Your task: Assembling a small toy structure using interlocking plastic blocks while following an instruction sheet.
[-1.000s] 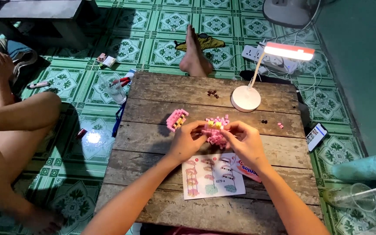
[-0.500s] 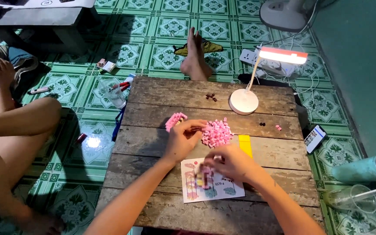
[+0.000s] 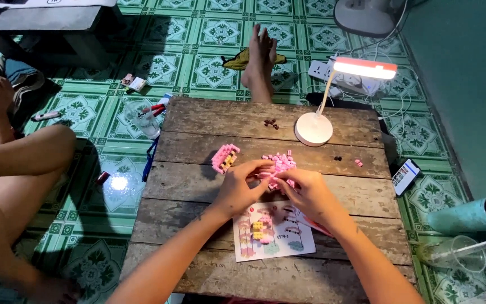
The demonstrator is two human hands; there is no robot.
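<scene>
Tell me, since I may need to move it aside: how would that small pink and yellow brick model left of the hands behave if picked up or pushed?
The pink and yellow brick model looks light and would probably slide on the wooden table. Being built of tiny bricks, it may shed pieces if squeezed. Its blocky shape seems unlikely to roll.

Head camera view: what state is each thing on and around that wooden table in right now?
White desk lamp: switched on, upright.
Pile of small pink bricks: loose, both hands picking at it.
Pink and yellow brick assembly: partly built, lying apart.
Printed instruction sheet: flat, face up.
Smartphone on floor: screen lit.
Teal metal bottle: lying down.
</scene>
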